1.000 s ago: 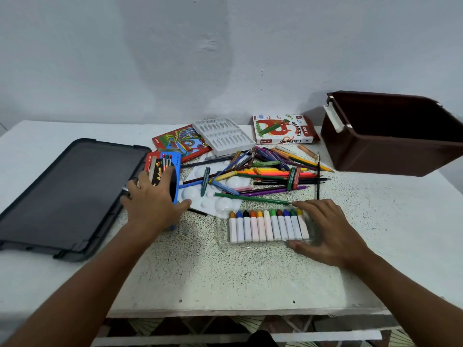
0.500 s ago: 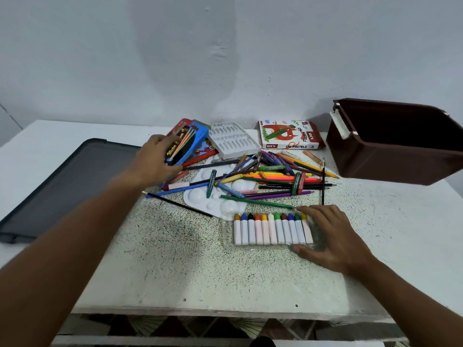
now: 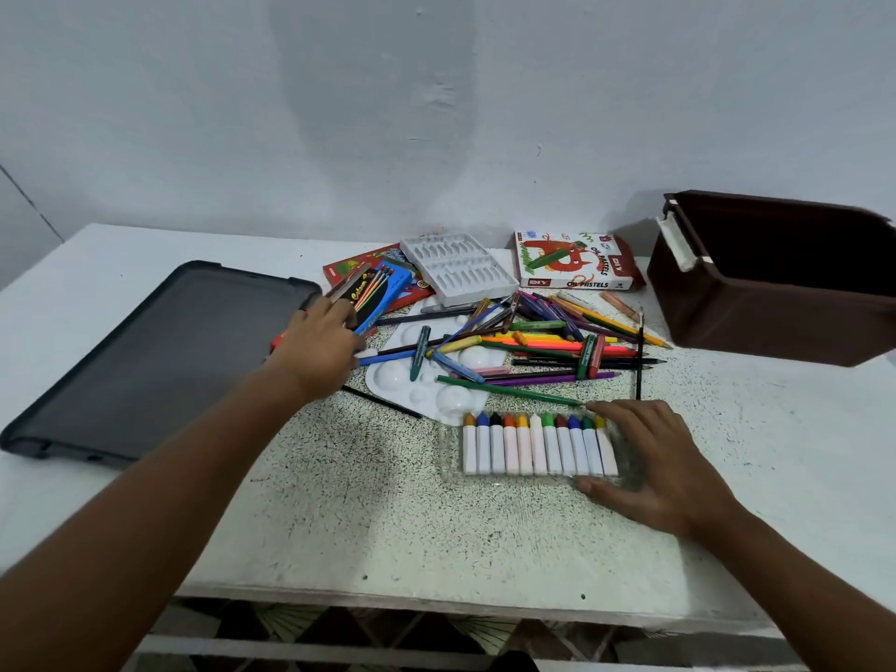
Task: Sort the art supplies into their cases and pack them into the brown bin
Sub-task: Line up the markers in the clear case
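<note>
Left hand (image 3: pixel 317 354): reaches to the far left of the pile; fingers sit on the blue pencil box (image 3: pixel 376 293), whose pencils show at its open end. Whether it grips the box or only touches it cannot be told.
Right hand (image 3: pixel 664 465): fingers spread and straight, thumb at the near edge, pressing on the right end of the clear crayon tray (image 3: pixel 538 448); it steadies rather than grips.
Loose supplies (image 3: pixel 543 346): pencils, pens and crayons heaped across the white palette (image 3: pixel 426 385), unsorted.
Brown bin (image 3: pixel 776 293): far right on the worktop (image 3: pixel 388 521), well apart from both hands; no case visible inside.
Step judged: readying the pencil box for filling.
Advice: keep the open end raised so pencils stay in; gather loose pencils parallel before sliding them in.
Risk: dragging the box through the heap could scatter pieces.
</note>
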A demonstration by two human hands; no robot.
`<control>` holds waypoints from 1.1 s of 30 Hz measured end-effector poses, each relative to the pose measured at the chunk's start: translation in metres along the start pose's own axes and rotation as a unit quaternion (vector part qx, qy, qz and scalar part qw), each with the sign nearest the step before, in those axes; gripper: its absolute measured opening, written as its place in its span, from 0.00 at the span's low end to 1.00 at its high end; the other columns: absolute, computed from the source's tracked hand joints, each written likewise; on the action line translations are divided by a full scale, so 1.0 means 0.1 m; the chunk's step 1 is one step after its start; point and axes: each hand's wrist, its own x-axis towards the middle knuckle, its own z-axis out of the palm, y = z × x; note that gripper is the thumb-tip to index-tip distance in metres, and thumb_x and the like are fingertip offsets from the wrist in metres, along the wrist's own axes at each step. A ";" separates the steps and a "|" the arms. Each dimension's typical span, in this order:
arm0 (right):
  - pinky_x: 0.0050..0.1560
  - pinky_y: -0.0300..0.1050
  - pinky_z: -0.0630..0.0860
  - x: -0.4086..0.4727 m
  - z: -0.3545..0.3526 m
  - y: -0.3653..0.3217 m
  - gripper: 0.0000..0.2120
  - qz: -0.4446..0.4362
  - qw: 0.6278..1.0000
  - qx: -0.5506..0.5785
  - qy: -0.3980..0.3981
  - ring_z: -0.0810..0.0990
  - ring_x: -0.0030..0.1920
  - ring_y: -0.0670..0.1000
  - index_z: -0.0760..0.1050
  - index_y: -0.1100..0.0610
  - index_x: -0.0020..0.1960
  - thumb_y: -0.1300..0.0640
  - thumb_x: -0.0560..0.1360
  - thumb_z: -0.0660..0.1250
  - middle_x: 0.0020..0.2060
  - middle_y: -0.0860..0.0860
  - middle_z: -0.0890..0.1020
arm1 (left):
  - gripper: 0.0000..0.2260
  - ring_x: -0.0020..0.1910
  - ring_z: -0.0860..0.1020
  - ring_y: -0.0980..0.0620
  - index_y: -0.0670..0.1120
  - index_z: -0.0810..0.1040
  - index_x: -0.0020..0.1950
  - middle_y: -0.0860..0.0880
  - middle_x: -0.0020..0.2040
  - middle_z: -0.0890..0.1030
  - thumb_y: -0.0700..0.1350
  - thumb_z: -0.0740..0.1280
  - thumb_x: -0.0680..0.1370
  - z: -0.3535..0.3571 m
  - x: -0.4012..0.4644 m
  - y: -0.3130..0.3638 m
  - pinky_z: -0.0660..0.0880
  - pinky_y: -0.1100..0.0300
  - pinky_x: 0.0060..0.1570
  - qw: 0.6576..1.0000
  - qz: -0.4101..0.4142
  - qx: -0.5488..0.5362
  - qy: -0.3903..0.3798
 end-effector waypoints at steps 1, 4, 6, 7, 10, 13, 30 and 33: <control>0.53 0.48 0.69 0.00 0.00 0.00 0.39 -0.001 1.000 -0.001 0.001 0.67 0.58 0.46 0.65 0.47 0.70 0.25 0.67 0.60 0.61 0.45 0.73 | 0.15 0.66 0.61 0.44 0.50 0.76 0.65 0.46 0.64 0.67 0.50 0.63 0.79 0.01 0.00 0.02 0.64 0.48 0.62 1.000 -0.004 -0.002 0.004; 0.53 0.48 0.69 -0.01 0.00 -0.01 0.39 0.001 1.000 -0.003 0.001 0.67 0.58 0.46 0.64 0.46 0.70 0.24 0.67 0.59 0.61 0.45 0.74 | 0.15 0.65 0.61 0.44 0.50 0.76 0.65 0.46 0.64 0.66 0.49 0.64 0.79 0.02 0.00 0.05 0.65 0.48 0.61 1.000 -0.015 0.002 0.005; 0.54 0.48 0.69 -0.01 0.00 -0.01 0.39 0.004 1.000 -0.003 0.002 0.67 0.58 0.46 0.64 0.46 0.70 0.24 0.67 0.58 0.61 0.45 0.73 | 0.15 0.65 0.61 0.44 0.50 0.76 0.65 0.46 0.64 0.66 0.50 0.64 0.79 0.03 0.00 0.06 0.65 0.48 0.61 1.000 -0.020 0.005 0.003; 0.54 0.48 0.69 -0.01 -0.01 -0.02 0.39 0.005 1.000 -0.003 0.001 0.66 0.58 0.46 0.64 0.46 0.70 0.24 0.67 0.58 0.61 0.45 0.73 | 0.15 0.65 0.61 0.44 0.50 0.77 0.65 0.46 0.64 0.67 0.50 0.65 0.78 0.02 0.00 0.07 0.65 0.48 0.61 1.000 -0.026 0.000 0.002; 0.54 0.49 0.69 -0.01 -0.01 -0.02 0.39 0.007 1.000 -0.002 0.002 0.66 0.58 0.46 0.64 0.46 0.70 0.24 0.67 0.58 0.61 0.45 0.73 | 0.16 0.64 0.62 0.44 0.48 0.77 0.61 0.45 0.63 0.67 0.51 0.69 0.75 0.02 0.02 0.08 0.66 0.48 0.61 0.998 -0.056 -0.028 -0.004; 0.54 0.50 0.70 -0.01 0.00 -0.02 0.40 0.011 1.000 -0.005 0.002 0.66 0.58 0.46 0.64 0.47 0.70 0.24 0.67 0.58 0.61 0.45 0.73 | 0.14 0.64 0.62 0.44 0.48 0.77 0.58 0.45 0.63 0.67 0.49 0.70 0.74 0.02 0.04 0.10 0.65 0.48 0.61 0.997 -0.059 -0.049 0.006; 0.55 0.48 0.70 -0.01 0.01 0.00 0.40 0.015 1.000 -0.010 -0.005 0.66 0.59 0.45 0.64 0.46 0.70 0.24 0.67 0.59 0.62 0.45 0.73 | 0.11 0.47 0.77 0.47 0.41 0.79 0.52 0.44 0.48 0.81 0.37 0.58 0.75 0.01 -0.30 0.73 0.76 0.56 0.46 0.918 0.328 -0.172 0.143; 0.55 0.49 0.70 -0.01 0.02 0.00 0.40 0.015 1.000 -0.012 -0.004 0.66 0.59 0.45 0.64 0.46 0.70 0.24 0.67 0.58 0.62 0.45 0.73 | 0.13 0.49 0.77 0.46 0.40 0.79 0.53 0.44 0.49 0.81 0.28 0.64 0.72 0.03 -0.33 0.81 0.78 0.51 0.47 0.904 0.366 -0.181 0.130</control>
